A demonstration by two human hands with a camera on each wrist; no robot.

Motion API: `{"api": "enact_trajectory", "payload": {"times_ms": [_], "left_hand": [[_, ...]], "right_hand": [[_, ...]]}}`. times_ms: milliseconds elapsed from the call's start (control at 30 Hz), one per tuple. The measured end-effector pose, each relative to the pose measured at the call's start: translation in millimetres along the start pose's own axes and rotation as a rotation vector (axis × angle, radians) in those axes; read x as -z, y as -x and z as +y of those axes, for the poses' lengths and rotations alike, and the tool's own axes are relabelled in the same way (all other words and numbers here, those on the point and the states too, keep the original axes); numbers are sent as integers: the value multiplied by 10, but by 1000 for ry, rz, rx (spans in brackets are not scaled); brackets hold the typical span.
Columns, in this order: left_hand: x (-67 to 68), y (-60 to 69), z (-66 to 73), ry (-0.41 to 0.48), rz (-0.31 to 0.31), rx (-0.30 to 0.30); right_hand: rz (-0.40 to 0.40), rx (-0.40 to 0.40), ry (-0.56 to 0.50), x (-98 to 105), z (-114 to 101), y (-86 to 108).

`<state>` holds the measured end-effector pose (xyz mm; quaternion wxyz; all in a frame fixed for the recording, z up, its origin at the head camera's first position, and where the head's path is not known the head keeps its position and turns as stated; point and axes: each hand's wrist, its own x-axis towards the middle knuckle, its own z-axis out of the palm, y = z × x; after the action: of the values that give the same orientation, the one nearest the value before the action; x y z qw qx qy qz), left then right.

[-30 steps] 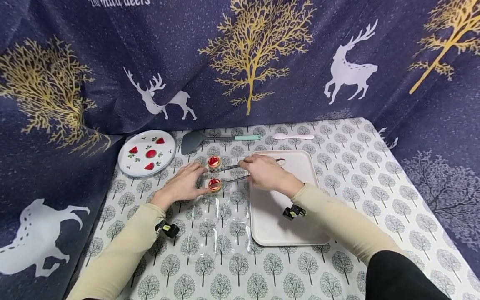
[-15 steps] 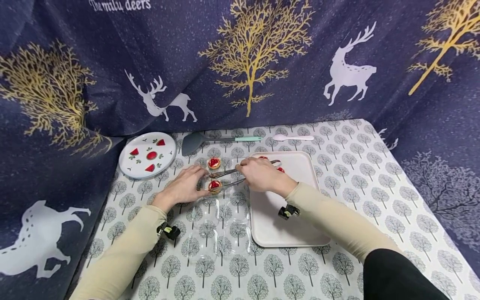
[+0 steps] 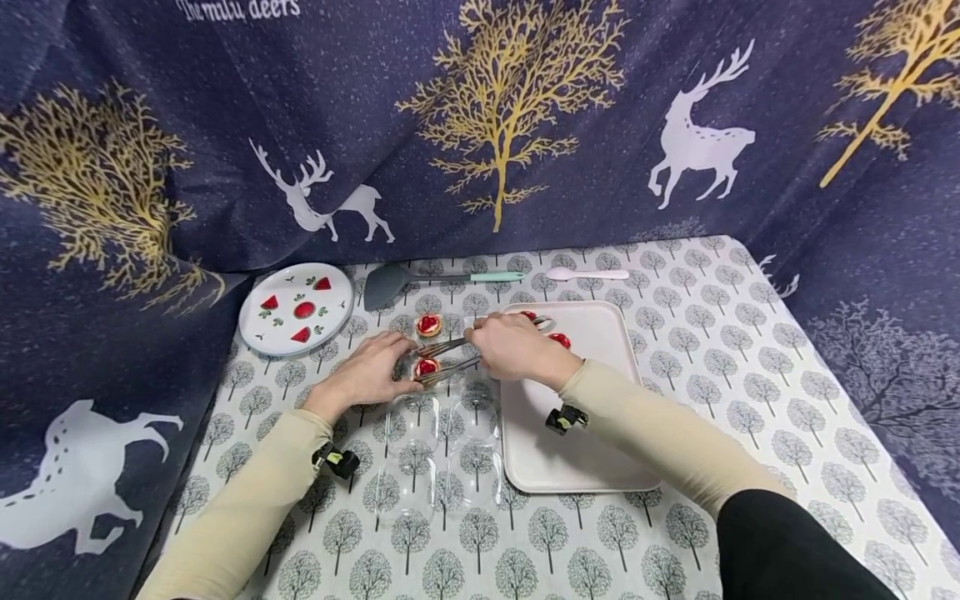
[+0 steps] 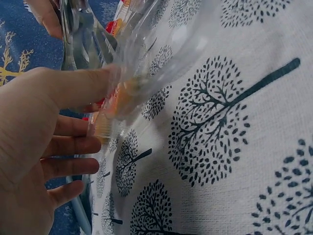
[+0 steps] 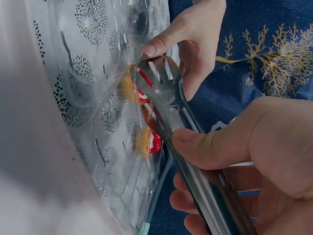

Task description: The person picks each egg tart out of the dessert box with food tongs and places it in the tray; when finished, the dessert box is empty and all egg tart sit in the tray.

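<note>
My left hand (image 3: pixel 365 368) grips the side of a clear plastic tray (image 3: pixel 437 479) with several compartments; in the left wrist view its thumb (image 4: pixel 88 85) presses the rim. At the tray's far end sit two small tarts with red topping, a farther tart (image 3: pixel 428 324) and a nearer tart (image 3: pixel 426 367). Metal serving tongs (image 5: pixel 195 171) are held in my right hand (image 3: pixel 519 346), thumb on one arm and fingers around the other. The slotted tong tips are at the nearer tart, one on either side; whether they touch it is unclear.
To the right lies a white rectangular tray (image 3: pixel 585 454) bearing red-topped tarts (image 3: pixel 559 340), partly hidden by my right hand. A round plate (image 3: pixel 281 329) with watermelon pictures stands at the back left. A spatula (image 3: pixel 386 286) and a pink spoon (image 3: pixel 588 274) lie along the back.
My right hand has shifted left with the tongs, and the tips have moved about the nearer tart. More of the tarts on the white tray shows. The left hand has stayed put.
</note>
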<state>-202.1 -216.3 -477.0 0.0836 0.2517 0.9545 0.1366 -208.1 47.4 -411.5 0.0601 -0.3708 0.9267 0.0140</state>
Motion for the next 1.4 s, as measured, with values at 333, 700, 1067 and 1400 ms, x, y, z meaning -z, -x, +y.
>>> {"api": "enact_trajectory", "payload": {"times_ms": [333,700,1067,1400], "left_hand": [[15,-13,20,6,14,-34],[12,0,15,-3,2,-33],[19,5,18,-7,2,-40],[30,3,17,-13,-23,-8]], "right_hand": [[10,0,48,-36,-60,-62],[72,29,48,-73,-62,-40],[56,11,11,-94,-50,-25],[57,-15,-6,14,29,92]]}}
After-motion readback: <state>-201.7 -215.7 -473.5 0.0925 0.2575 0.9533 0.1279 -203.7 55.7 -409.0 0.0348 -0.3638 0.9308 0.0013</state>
